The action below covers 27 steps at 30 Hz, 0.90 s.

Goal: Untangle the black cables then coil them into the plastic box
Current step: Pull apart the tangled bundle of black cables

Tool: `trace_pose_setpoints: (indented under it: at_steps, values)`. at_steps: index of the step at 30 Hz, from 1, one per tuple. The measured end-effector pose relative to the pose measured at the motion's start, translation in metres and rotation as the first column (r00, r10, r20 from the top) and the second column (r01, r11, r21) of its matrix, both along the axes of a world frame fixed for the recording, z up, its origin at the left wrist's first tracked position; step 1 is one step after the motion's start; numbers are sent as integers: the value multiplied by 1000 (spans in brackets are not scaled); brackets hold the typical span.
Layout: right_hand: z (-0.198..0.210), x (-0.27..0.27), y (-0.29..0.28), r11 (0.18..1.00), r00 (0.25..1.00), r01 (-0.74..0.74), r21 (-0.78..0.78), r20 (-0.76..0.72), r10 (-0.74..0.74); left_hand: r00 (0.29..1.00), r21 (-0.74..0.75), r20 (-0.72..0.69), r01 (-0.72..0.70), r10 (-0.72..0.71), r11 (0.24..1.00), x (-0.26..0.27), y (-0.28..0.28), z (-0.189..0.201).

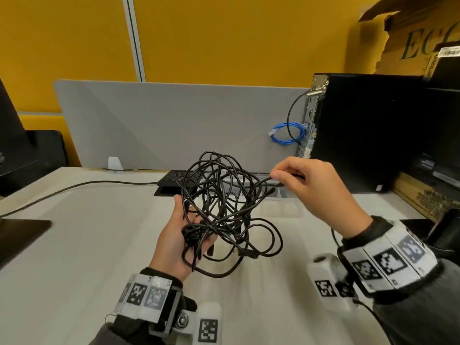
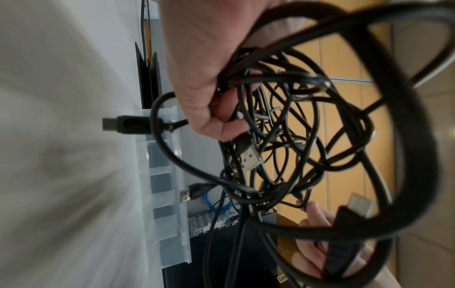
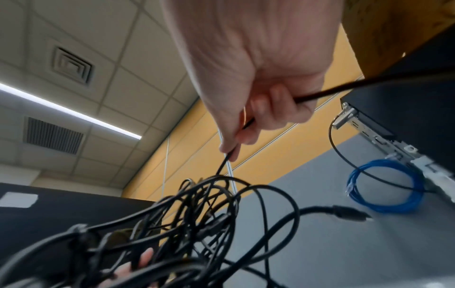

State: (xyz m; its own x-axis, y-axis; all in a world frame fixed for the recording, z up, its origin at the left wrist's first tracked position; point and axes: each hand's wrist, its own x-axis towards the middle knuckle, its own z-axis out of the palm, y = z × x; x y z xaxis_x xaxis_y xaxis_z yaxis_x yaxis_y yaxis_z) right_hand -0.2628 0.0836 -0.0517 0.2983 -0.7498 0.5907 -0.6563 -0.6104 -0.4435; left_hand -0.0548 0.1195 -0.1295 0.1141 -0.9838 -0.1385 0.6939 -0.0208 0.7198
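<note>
A loose tangle of black cables (image 1: pixel 224 202) hangs above the white table (image 1: pixel 87 245). My left hand (image 1: pixel 181 220) lies palm up under its lower left part, and in the left wrist view its fingers (image 2: pixel 221 109) curl round several strands (image 2: pixel 295 136), with USB plugs (image 2: pixel 123 124) dangling. My right hand (image 1: pixel 275 176) pinches one strand at the tangle's upper right between thumb and forefinger (image 3: pixel 230 152) and holds it taut. The clear plastic box (image 1: pixel 281 207) stands on the table behind the tangle, partly hidden; its compartments (image 2: pixel 167 194) show in the left wrist view.
A black keyboard (image 1: pixel 174 179) lies behind the tangle in front of a grey divider (image 1: pixel 161 120). A black computer tower (image 1: pixel 368 130) with a coiled blue network cable (image 1: pixel 286 133) stands at the right. A thin black cable (image 1: pixel 74 186) runs across the table's left side.
</note>
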Motion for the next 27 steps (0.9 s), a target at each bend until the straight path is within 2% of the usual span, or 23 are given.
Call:
trace_pose_setpoints:
  at_steps: [5, 10, 12, 14, 16, 18, 20, 22, 23, 27]
  values:
    - [4, 8, -15, 996, 983, -86, 34, -161, 90, 994, -2, -101, 30, -30, 1000, -6, 3, 5]
    - [5, 11, -15, 977, 970, -208, 44, -119, 211, 989, 14, -143, 34, -31, 999, -6, 3, 5]
    - [1, 13, -11, 963, 948, -262, 60, -173, 268, 989, 29, -141, 38, -33, 999, -7, 1, 2]
    - [-5, 13, -5, 974, 946, -223, -27, -247, 210, 984, 22, -168, 56, -52, 998, -8, 1, 1]
    - [-9, 12, 8, 972, 964, -179, -151, -223, 143, 980, 2, -183, 81, -79, 997, -5, -2, 0]
    - [-12, 12, 25, 960, 965, -232, -159, -160, 207, 973, -16, -206, 103, -104, 995, -1, -4, -2]
    - [-18, 15, 34, 945, 929, -291, -148, -282, 242, 963, -30, -245, 107, -112, 994, 1, -5, -5]
    - [-26, 16, 35, 942, 874, -303, -146, -437, 213, 960, -36, -255, 111, -116, 993, 2, -5, -8]
    - [-29, 18, 34, 948, 864, -288, -136, -465, 195, 959, -38, -257, 111, -117, 993, 3, -5, -7]
    - [-35, 28, 31, 964, 901, -202, -174, -419, 113, 970, -78, -215, 100, -115, 992, -1, -2, 0]
